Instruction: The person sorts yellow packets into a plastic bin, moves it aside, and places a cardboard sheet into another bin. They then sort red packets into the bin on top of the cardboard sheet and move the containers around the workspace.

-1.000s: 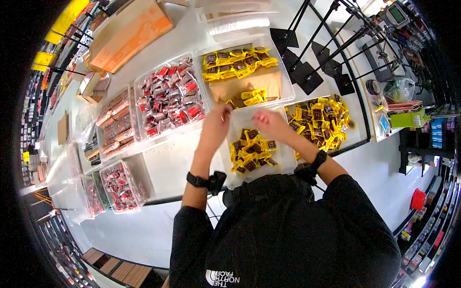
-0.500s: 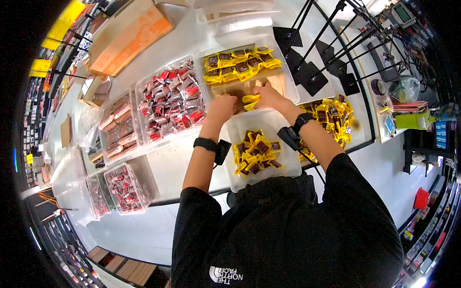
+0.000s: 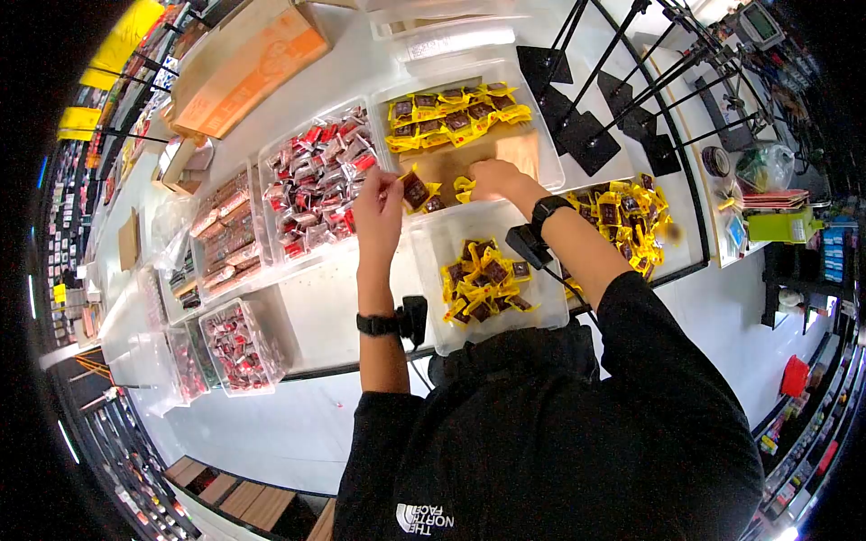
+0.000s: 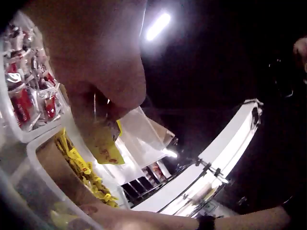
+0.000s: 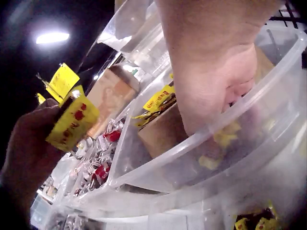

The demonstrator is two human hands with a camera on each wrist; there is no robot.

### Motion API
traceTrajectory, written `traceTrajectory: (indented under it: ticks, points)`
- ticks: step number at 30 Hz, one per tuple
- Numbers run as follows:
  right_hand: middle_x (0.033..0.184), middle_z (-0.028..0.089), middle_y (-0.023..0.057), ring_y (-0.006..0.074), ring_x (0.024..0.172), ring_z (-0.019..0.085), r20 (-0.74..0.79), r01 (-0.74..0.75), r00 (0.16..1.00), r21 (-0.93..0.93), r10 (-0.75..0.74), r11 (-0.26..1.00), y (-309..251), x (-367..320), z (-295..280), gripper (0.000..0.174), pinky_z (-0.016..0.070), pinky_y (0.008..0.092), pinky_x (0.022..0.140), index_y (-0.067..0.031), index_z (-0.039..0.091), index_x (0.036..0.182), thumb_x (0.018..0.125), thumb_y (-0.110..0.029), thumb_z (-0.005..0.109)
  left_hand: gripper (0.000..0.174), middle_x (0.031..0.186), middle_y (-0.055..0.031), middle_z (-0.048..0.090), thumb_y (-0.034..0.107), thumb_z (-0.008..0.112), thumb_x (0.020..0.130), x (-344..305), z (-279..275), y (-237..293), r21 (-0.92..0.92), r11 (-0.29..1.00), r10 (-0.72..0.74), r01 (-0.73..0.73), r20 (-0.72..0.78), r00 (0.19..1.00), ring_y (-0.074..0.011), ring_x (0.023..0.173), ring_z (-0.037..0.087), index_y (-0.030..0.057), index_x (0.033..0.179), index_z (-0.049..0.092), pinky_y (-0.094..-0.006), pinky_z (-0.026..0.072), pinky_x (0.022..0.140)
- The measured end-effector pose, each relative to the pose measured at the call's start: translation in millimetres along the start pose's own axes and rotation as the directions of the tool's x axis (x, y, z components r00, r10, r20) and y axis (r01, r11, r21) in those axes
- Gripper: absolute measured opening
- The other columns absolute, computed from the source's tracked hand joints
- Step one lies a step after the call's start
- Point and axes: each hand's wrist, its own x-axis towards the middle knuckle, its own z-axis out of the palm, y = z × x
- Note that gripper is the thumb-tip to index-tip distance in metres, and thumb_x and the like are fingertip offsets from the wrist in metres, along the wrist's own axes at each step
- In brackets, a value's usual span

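My left hand [image 3: 377,216] pinches a yellow-wrapped snack packet [image 3: 415,191] with a dark square face, raised at the near left corner of the clear bin [image 3: 552,167]. In the right wrist view the same packet [image 5: 74,123] shows its yellow side with red print. My right hand [image 3: 501,180] reaches into that bin, fingers curled down at another yellow packet [image 3: 465,187]; its fingertips are partly hidden behind the cloudy bin wall. Brown cardboard [image 3: 514,155] lies inside, with rows of packets [image 3: 456,119] behind. A smaller clear tub [image 3: 550,311] nearer me holds a yellow packet pile [image 3: 487,281].
Left of the bin stands a tray of red-and-silver packets [image 3: 316,180], then a tray of brown bars [image 3: 225,230]. A loose yellow heap [image 3: 627,216] lies at right. Black stands [image 3: 586,144] rise behind it. An orange-and-brown carton [image 3: 248,77] sits at the back left.
Both hands have gone into the bin from above the near tub. My left hand has since come up and leftward with a packet; my right hand stays at the bin's near side.
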Motion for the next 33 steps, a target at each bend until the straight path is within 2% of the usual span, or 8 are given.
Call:
traceTrajectory:
  ticks: [3, 5, 9, 17, 20, 25, 27, 33]
  points:
    - [0.095, 0.063, 0.0150, 0.0292, 0.088, 0.060, 0.028, -0.033, 0.999, -0.046, 0.034, 0.998, -14.6, -6.1, -11.0, 0.033, 0.0487, 0.0387, 0.076, -0.0044, 0.065, 0.088, 0.062, -0.024, 0.063, 0.005, 0.067, -0.0079, 0.057, 0.003, 0.052, 0.079, -30.5, 5.6, -22.4, -0.127, 0.991, 0.062, -0.042, 0.160, 0.985, -0.0118, 0.062, 0.052, -0.0015, 0.078, 0.049, -0.0280, 0.0426, 0.057]
    - [0.094, 0.063, 0.0139, 0.0288, 0.088, 0.060, -0.006, -0.013, 1.000, -0.028, 0.013, 1.000, -10.7, -5.5, -11.4, 0.031, 0.0483, 0.0386, 0.076, -0.0065, 0.065, 0.087, 0.062, -0.024, 0.062, 0.008, 0.067, -0.0122, 0.058, 0.007, 0.052, 0.078, -56.3, 18.9, -26.2, 0.015, 0.999, -0.052, 0.051, 0.434, 0.899, -0.0192, 0.064, 0.057, -0.0008, 0.077, 0.051, -0.0320, 0.0442, 0.058]
    - [0.088, 0.063, 0.0112, 0.0278, 0.086, 0.059, -0.141, 0.069, 0.988, 0.001, -0.068, 0.998, 0.3, -1.3, -0.3, 0.025, 0.0475, 0.0386, 0.075, -0.0118, 0.066, 0.085, 0.062, -0.020, 0.061, 0.010, 0.072, -0.0129, 0.058, 0.009, 0.054, 0.079, -90.8, 46.5, -59.5, 0.208, 0.964, -0.035, -0.164, 0.712, 0.701, -0.0209, 0.064, 0.056, -0.0001, 0.084, 0.054, -0.0330, 0.0457, 0.062]
    - [0.082, 0.062, 0.0121, 0.0298, 0.082, 0.058, -0.452, 0.188, 0.881, 0.055, -0.143, 0.981, 15.2, -29.6, -20.4, 0.016, 0.0460, 0.0413, 0.071, -0.0098, 0.064, 0.080, 0.068, -0.017, 0.056, 0.011, 0.081, -0.0115, 0.062, 0.006, 0.055, 0.080, -13.1, 27.1, -15.7, 0.255, 0.935, 0.180, -0.245, 0.253, 0.951, -0.0216, 0.064, 0.058, 0.0041, 0.089, 0.060, -0.0307, 0.0464, 0.060]
    - [0.075, 0.061, 0.0117, 0.0259, 0.066, 0.059, -0.710, 0.309, 0.701, 0.215, -0.069, 0.926, 12.1, -63.0, -45.2, 0.022, 0.0460, 0.0351, 0.061, -0.0061, 0.061, 0.081, 0.069, -0.024, 0.061, 0.014, 0.082, -0.0178, 0.062, 0.006, 0.050, 0.077, 32.0, 33.6, -47.8, 0.529, 0.774, 0.184, -0.349, 0.340, 0.922, -0.0338, 0.077, 0.060, 0.0032, 0.088, 0.059, -0.0411, 0.0478, 0.066]
    - [0.070, 0.060, 0.0125, 0.0232, 0.061, 0.059, -0.442, 0.173, 0.885, 0.610, 0.151, 0.773, 1.3, -130.2, -26.0, 0.024, 0.0457, 0.0339, 0.057, -0.0096, 0.061, 0.084, 0.069, -0.027, 0.064, 0.017, 0.088, -0.0181, 0.062, 0.008, 0.050, 0.075, 52.6, 62.0, -72.8, 0.734, 0.504, 0.034, -0.456, 0.510, 0.859, -0.0331, 0.079, 0.061, 0.0042, 0.087, 0.061, -0.0423, 0.0495, 0.068]
    - [0.072, 0.060, 0.0137, 0.0272, 0.065, 0.059, -0.337, 0.121, 0.936, 0.574, 0.099, 0.810, -5.2, -156.4, -4.3, 0.025, 0.0459, 0.0363, 0.059, -0.0100, 0.061, 0.086, 0.069, -0.028, 0.064, 0.017, 0.089, -0.0157, 0.063, 0.009, 0.050, 0.075, 55.5, 75.0, -87.2, 0.755, 0.484, -0.119, -0.443, 0.559, 0.821, -0.0307, 0.082, 0.062, 0.0061, 0.085, 0.064, -0.0412, 0.0504, 0.070]
    - [0.078, 0.062, 0.0127, 0.0306, 0.073, 0.059, -0.180, 0.168, 0.979, 0.432, -0.098, 0.886, -6.7, -170.0, 90.3, 0.022, 0.0454, 0.0378, 0.066, -0.0076, 0.060, 0.084, 0.072, -0.026, 0.060, 0.016, 0.084, -0.0173, 0.062, 0.011, 0.051, 0.071, 60.9, 73.0, -89.1, 0.744, 0.455, -0.054, -0.489, 0.572, 0.819, -0.0340, 0.083, 0.060, 0.0040, 0.081, 0.062, -0.0433, 0.0490, 0.073]
